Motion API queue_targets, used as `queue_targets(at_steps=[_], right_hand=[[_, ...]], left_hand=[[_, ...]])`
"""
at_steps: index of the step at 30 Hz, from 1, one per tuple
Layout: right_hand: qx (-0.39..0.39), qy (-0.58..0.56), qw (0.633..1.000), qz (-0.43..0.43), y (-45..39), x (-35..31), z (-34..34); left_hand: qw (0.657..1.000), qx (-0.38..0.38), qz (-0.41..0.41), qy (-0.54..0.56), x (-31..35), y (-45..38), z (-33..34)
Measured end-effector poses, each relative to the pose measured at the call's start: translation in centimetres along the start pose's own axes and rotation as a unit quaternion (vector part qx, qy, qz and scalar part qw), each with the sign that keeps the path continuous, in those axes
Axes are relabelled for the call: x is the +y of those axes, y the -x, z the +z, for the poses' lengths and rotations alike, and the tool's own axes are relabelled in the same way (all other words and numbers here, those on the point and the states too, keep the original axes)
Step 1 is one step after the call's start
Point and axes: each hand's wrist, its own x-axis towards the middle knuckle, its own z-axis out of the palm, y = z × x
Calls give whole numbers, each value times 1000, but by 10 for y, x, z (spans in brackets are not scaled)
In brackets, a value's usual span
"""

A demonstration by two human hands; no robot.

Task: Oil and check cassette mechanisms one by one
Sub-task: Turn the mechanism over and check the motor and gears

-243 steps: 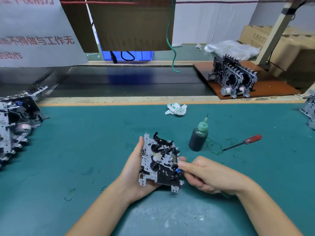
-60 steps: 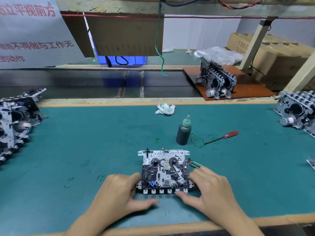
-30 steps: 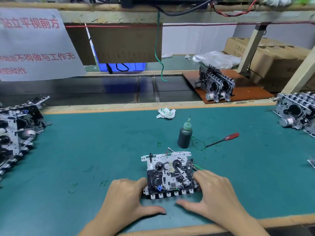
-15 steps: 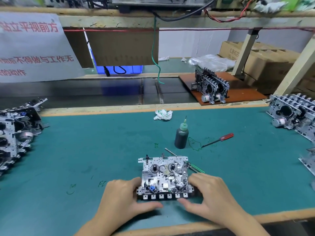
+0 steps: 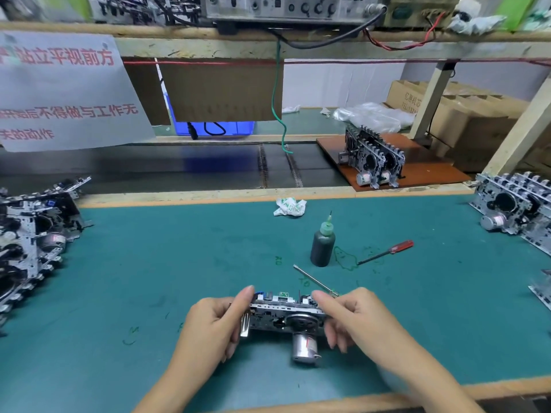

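Note:
A cassette mechanism point(image 5: 283, 315) is lifted off the green mat and tipped on edge, its silver motor point(image 5: 304, 347) pointing toward me. My left hand point(image 5: 214, 326) grips its left end, fingers curled round the frame. My right hand point(image 5: 354, 320) grips the right end and also holds a thin green-handled tool point(image 5: 313, 280) whose metal shaft sticks out up and left. A dark oil bottle point(image 5: 322, 245) with a green needle cap stands upright on the mat behind the hands.
A red-handled screwdriver point(image 5: 387, 252) lies right of the bottle, a crumpled wrapper point(image 5: 289, 206) behind it. Piles of mechanisms sit at the left edge point(image 5: 26, 242) and right edge point(image 5: 518, 210); more stand on a brown board point(image 5: 372, 159) by the conveyor belt point(image 5: 179, 168).
The mechanism lay flat on the mat with both hands pressing at its front edge; now both hands have lifted it and tipped it up so its motor side faces me.

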Motion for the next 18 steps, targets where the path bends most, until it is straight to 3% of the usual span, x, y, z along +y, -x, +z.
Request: queue_targets(at_steps=[4, 8, 11, 14, 18], right_hand=[[16, 72, 997, 2, 7, -7, -4], [125, 263, 956, -44, 11, -18, -17], [171, 214, 956, -108, 14, -24, -24], [141, 213, 954, -157, 16, -29, -23], [130, 167, 967, -142, 15, -22, -15]], left_hand=[[1000, -8, -2, -3, 0, 2, -3], [982, 24, 55, -178, 2, 2, -14], [964, 76, 133, -217, 4, 1, -23], [958, 42, 208, -191, 9, 0, -28], [940, 10, 279, -195, 19, -1, -25]])
